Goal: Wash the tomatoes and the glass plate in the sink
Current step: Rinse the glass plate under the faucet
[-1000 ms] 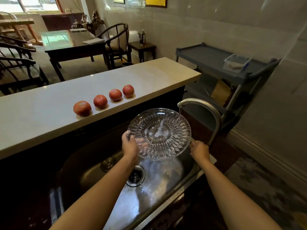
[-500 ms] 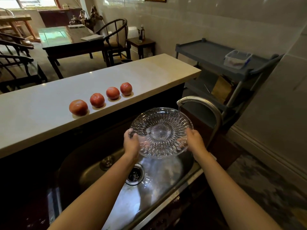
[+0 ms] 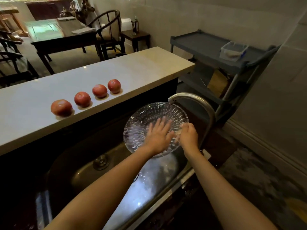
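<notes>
A cut-glass plate (image 3: 146, 120) is tilted toward me over the steel sink (image 3: 86, 170), just under the spout of the curved tap (image 3: 196, 100). My right hand (image 3: 188, 136) grips the plate's right rim. My left hand (image 3: 158, 136) lies flat on the plate's inner face, fingers spread. Several red tomatoes sit in a row near the front edge of the pale counter (image 3: 132, 70): the nearest tomato (image 3: 61, 107), a second tomato (image 3: 82, 99), a third tomato (image 3: 99, 90).
The sink drain (image 3: 101, 162) lies left of my forearms. A grey cart (image 3: 207, 45) with a clear plastic box (image 3: 233, 50) stands at the right by the wall. Dark tables and chairs (image 3: 106, 30) fill the room beyond the counter.
My left hand has left the plate's left rim and now rests flat inside the plate. My right hand came from beside the sink onto the right rim and holds it.
</notes>
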`<state>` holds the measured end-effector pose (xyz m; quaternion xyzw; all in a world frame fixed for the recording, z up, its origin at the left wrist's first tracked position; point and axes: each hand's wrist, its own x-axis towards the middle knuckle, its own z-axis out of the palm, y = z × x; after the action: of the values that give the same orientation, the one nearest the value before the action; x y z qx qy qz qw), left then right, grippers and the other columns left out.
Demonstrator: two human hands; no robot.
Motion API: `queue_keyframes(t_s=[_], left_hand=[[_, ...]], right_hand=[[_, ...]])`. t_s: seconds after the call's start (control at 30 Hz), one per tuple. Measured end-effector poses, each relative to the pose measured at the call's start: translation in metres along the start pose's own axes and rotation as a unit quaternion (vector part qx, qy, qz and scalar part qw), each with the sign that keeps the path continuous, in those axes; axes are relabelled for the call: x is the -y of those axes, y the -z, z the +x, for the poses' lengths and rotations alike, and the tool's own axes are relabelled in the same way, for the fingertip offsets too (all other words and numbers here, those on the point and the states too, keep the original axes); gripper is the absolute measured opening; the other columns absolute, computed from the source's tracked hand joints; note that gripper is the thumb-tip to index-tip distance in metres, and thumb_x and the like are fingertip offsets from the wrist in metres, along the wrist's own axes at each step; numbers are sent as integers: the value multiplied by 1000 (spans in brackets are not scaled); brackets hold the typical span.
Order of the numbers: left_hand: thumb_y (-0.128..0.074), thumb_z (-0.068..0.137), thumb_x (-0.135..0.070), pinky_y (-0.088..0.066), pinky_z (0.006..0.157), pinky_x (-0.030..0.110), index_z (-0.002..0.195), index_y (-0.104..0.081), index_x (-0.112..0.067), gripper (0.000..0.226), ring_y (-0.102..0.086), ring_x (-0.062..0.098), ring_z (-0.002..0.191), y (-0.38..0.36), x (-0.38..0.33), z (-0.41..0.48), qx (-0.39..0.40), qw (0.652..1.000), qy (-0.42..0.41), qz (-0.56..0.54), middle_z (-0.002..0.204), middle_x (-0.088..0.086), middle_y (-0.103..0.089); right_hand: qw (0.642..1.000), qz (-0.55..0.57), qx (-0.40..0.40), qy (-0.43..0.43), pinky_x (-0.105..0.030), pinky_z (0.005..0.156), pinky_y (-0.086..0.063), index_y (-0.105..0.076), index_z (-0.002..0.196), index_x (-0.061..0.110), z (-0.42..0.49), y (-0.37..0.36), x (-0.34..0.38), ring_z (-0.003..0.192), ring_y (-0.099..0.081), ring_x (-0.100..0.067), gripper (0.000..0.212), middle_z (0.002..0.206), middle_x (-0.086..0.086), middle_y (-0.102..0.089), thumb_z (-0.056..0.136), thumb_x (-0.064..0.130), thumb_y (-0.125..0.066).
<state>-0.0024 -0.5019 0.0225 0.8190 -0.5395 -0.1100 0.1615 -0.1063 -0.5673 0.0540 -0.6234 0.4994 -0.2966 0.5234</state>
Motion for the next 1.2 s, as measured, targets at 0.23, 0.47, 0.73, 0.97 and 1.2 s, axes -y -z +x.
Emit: queue_keyframes(t_s=[0.23,0.47,0.73,0.97,1.2], left_hand=[[-18,98,-51,5,117,38,149,-6,-26,59,4,13,146,22,41,24,-13,999,37,-4,159,-2,0],[-20,96,-53,11,117,47,149,0,-29,61,14,12,144,-12,17,-18,36,997,-38,-50,155,-9,15],[-20,97,-51,9,116,41,149,-6,-28,59,6,11,146,5,0,29,4,999,-32,-13,159,-5,1],[-20,97,-51,2,119,41,149,-7,-26,59,1,13,146,12,71,18,-21,999,23,8,159,-2,-1],[-15,93,-58,11,116,40,141,14,-34,61,19,9,141,-13,29,-16,23,997,-59,-43,152,-9,20]], right_hand=[[1000,8,-25,11,-32,64,-50,-53,99,11,2,9,-1,75,-62,-23,27,83,-4,-60,100,27,-31],[999,-34,-16,15,-26,58,-45,-54,107,10,6,2,-3,66,-58,-12,32,74,4,-58,101,30,-30],[1000,10,11,5,-27,57,-51,-54,104,8,-1,-3,-4,63,-59,-15,33,74,-1,-59,100,31,-31],[999,23,-13,30,-20,43,-44,-53,99,10,5,3,1,49,-53,-12,34,63,0,-55,101,33,-29],[999,-2,11,42,-22,52,-44,-54,103,14,13,2,5,59,-56,-9,33,72,4,-58,100,34,-28]])
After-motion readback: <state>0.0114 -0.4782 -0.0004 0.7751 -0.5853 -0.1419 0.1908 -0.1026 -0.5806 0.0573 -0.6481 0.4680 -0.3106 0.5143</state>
